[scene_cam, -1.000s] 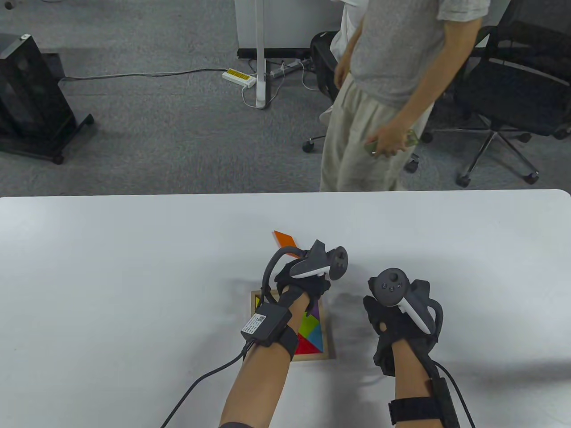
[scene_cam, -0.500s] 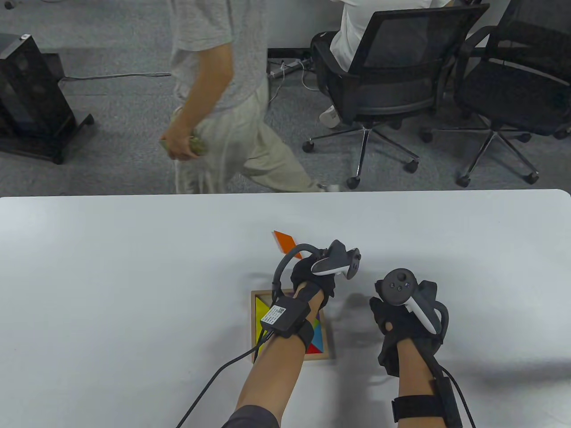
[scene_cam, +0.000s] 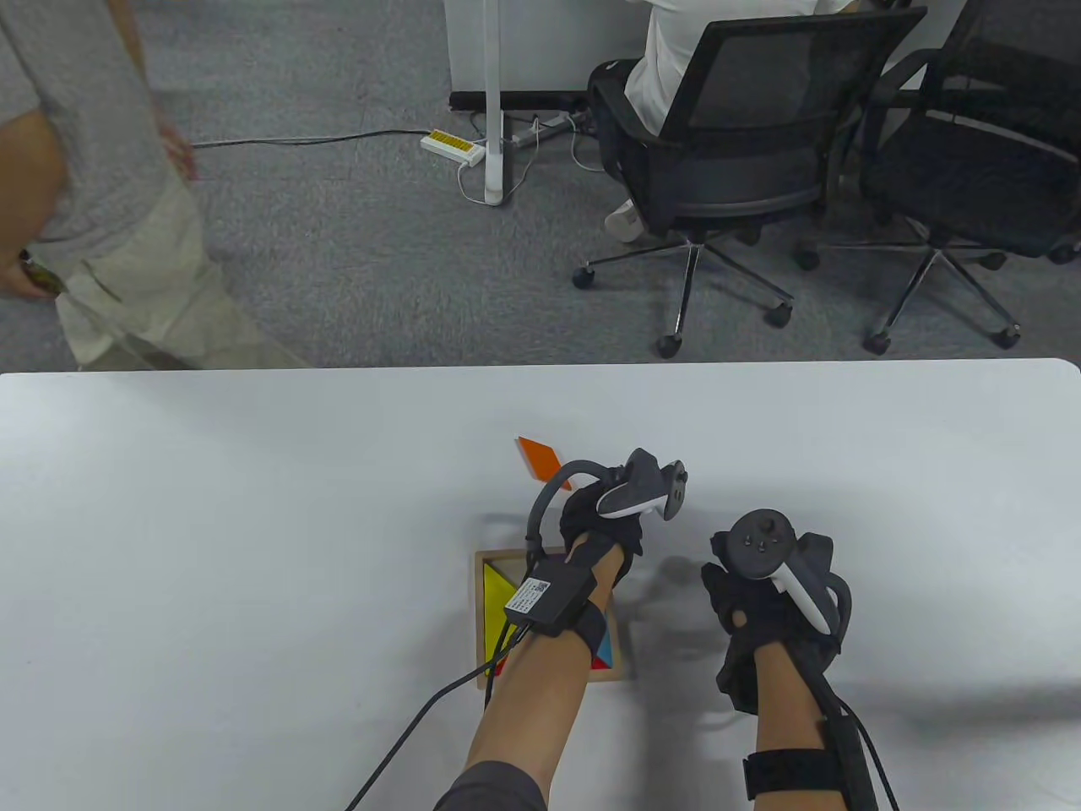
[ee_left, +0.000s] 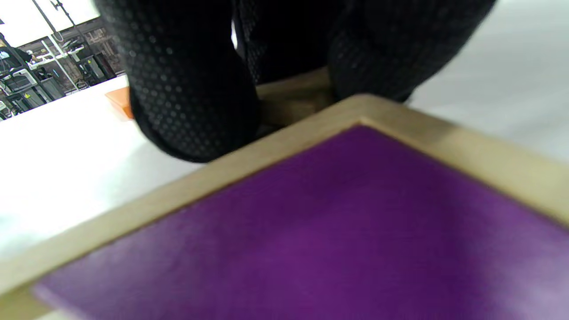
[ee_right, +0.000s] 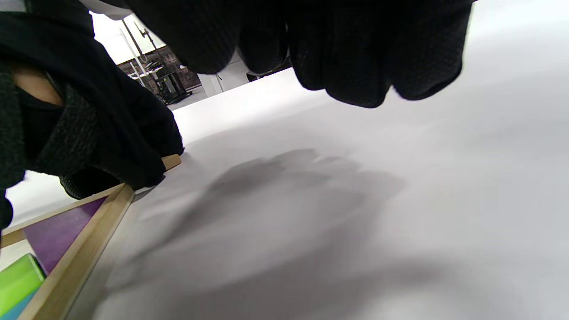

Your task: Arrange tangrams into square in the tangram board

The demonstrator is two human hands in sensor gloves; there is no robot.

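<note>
The wooden tangram board (scene_cam: 479, 608) lies near the table's front middle. A yellow piece (scene_cam: 497, 591) shows in it, and my left forearm covers most of the rest. My left hand (scene_cam: 604, 519) is at the board's far right corner. In the left wrist view its fingers (ee_left: 191, 89) curl against the frame (ee_left: 444, 133) on both sides of that corner, beside a purple piece (ee_left: 333, 231). An orange piece (scene_cam: 540, 456) lies loose on the table beyond the board. My right hand (scene_cam: 739, 591) hovers right of the board with its fingertips (ee_right: 355, 58) loosely curled and empty.
The white table (scene_cam: 211, 507) stretches wide on both sides. Behind its far edge a person (scene_cam: 93, 211) walks at the far left, and office chairs (scene_cam: 760, 118) stand at the right. A green piece (ee_right: 18, 280) shows in the board's near part.
My left hand slid right and a little farther, onto the board's far right corner. My right hand drifted slightly right. The person behind the table walked from the right to the far left.
</note>
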